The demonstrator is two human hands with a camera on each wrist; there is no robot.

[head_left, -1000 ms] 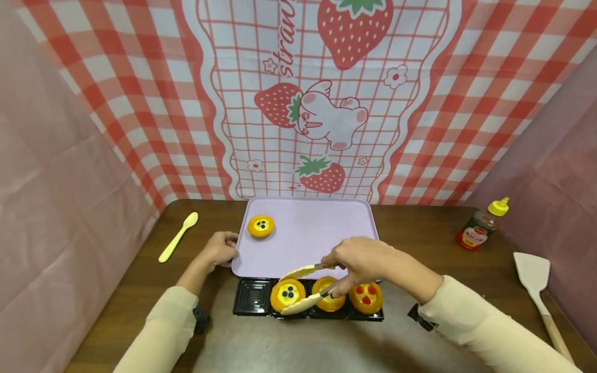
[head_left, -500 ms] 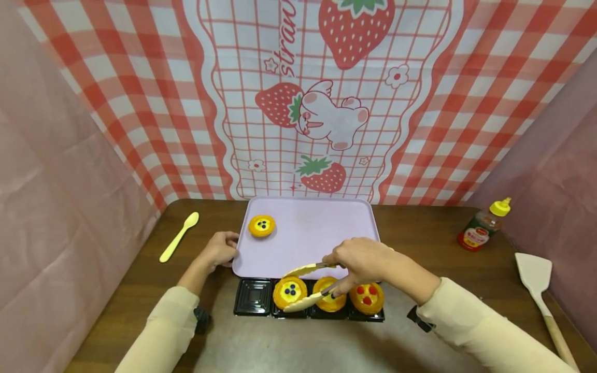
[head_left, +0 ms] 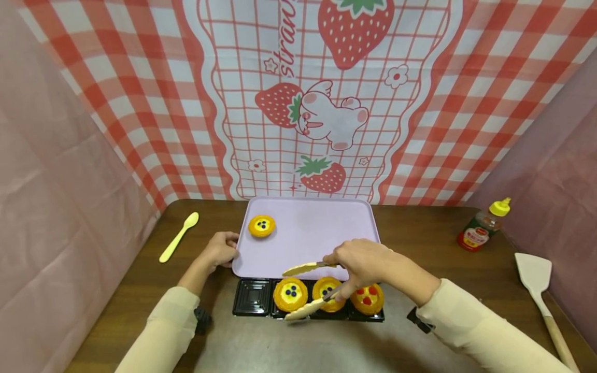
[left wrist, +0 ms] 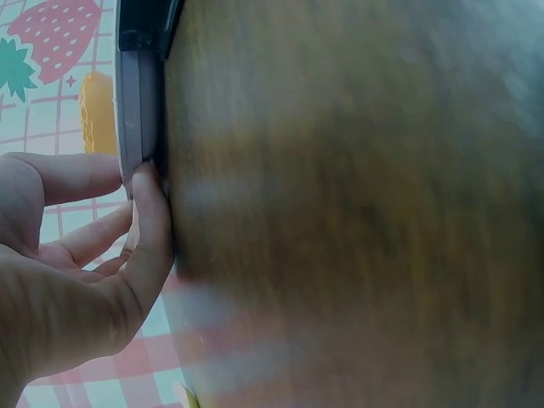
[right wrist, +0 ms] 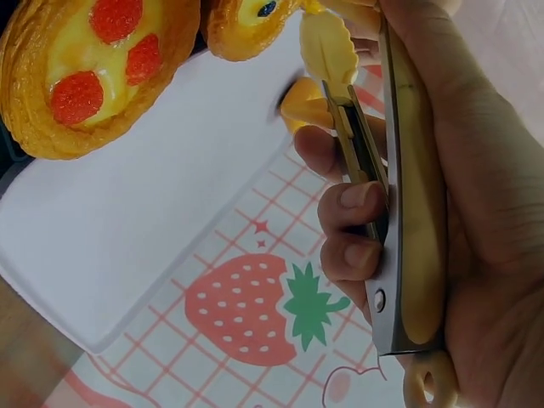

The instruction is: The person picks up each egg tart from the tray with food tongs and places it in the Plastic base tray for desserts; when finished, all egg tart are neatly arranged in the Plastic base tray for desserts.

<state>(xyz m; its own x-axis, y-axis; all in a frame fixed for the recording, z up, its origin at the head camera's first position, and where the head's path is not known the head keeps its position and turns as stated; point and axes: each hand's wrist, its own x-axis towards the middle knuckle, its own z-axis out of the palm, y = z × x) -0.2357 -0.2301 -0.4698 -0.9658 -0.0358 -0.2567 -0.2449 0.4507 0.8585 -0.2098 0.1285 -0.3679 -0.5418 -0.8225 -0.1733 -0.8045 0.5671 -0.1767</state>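
Note:
My right hand [head_left: 366, 261] grips a pair of tongs [head_left: 305, 310] with cream tips, their two arms spread apart. The tips lie on either side of a blueberry tart [head_left: 290, 295], with visible gaps beside it. That tart sits in a black plastic holder [head_left: 252, 297], whose leftmost compartment holds no tart. To its right are another blueberry tart [head_left: 325, 290], partly hidden by the tongs, and a strawberry-topped tart [head_left: 367, 299]. My left hand [head_left: 222, 249] pinches the left edge of the lilac tray [head_left: 317, 228], as the left wrist view shows.
One more blueberry tart [head_left: 261, 226] lies at the tray's upper left. A yellow spoon [head_left: 179, 237] is on the table's left. A sauce bottle [head_left: 480, 228] and a spatula [head_left: 534, 274] are at the right. A patterned cloth [head_left: 303, 129] hangs behind the tray.
The tongs' arms have spread, leaving the blueberry tart in the second compartment, where the tips were close against it before. The left hand has stayed on the tray edge.

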